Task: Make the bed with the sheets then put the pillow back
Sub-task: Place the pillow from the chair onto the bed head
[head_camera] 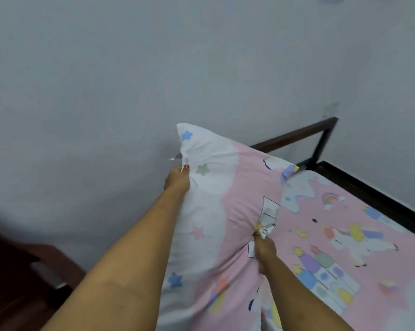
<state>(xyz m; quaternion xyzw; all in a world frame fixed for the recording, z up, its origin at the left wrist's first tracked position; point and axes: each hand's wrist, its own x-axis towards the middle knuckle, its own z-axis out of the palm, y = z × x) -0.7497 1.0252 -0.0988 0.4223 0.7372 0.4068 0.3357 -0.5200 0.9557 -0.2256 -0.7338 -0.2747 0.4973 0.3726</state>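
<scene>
A pink and white pillow with stars and cartoon prints is held up above the near end of the bed. My left hand grips its upper left edge near the white corner. Lower down, my right hand pinches a fold of the pillowcase at its right side. The sheet, pink with unicorns and rainbows, lies spread flat over the mattress to the right. The pillow's far corner reaches toward the head of the bed.
A dark metal bed frame runs along the right edge, with a headboard rail against the pale wall. Dark reddish wooden furniture stands at the lower left.
</scene>
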